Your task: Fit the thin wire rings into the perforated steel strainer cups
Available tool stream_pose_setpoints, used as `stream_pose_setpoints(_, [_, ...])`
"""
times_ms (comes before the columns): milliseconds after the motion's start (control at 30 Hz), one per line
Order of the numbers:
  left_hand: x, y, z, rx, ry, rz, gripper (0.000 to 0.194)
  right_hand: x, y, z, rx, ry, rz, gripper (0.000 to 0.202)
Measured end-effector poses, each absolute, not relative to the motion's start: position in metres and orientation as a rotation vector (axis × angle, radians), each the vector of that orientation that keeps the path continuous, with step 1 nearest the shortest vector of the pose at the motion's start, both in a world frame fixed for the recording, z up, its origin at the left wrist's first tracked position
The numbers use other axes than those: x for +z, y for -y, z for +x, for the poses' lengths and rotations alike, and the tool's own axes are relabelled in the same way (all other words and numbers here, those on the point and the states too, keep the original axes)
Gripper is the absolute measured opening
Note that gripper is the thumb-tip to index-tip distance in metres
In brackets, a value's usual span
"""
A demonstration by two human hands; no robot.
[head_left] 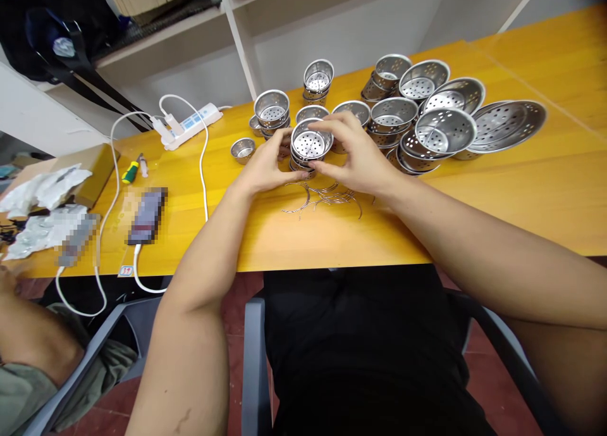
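Two bare hands, left hand (272,164) and right hand (355,151), hold one small stack of holed metal cups (312,140) at mid-desk (265,240) – each grip partly open, thumb and fingers curved against the stack. One loose pile of wires (332,197) lies just in front; more holed cups (393,114) stand behind and rightward. Leftward are one power strip (194,127), one screwdriver (129,172) and two blurred devices (148,216), each on one white cable (137,268).
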State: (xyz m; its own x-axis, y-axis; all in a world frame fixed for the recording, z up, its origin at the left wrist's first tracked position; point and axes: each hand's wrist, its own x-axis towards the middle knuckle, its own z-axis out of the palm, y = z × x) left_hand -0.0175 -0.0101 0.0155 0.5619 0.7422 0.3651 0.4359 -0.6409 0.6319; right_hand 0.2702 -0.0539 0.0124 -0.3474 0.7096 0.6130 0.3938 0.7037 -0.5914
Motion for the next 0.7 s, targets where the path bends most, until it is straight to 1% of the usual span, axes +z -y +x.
stream_pose_setpoints(67, [0.020,0.015,-0.014,0.845,-0.947,2.295,0.115,0.014,0.056,0.270,0.432,1.986,-0.846,0.074])
stream_pose_setpoints(267, [0.028,0.025,-0.006,0.822,-0.996,2.188,0.089,0.016,0.061,0.268,0.529,1.970,-0.855,0.070])
stream_pose_setpoints(367, [0.026,0.024,-0.005,0.826,-1.015,2.172,0.083,0.016,0.060,0.268,0.539,1.983,-0.867,0.071])
stream_pose_setpoints(500, [0.024,0.024,-0.002,0.845,-0.992,2.134,0.086,0.014,0.059,0.268,0.533,1.995,-0.880,0.074])
stream_pose_setpoints(700, [0.020,0.025,0.004,0.853,-0.982,2.083,0.090,0.013,0.060,0.266,0.517,1.991,-0.882,0.070])
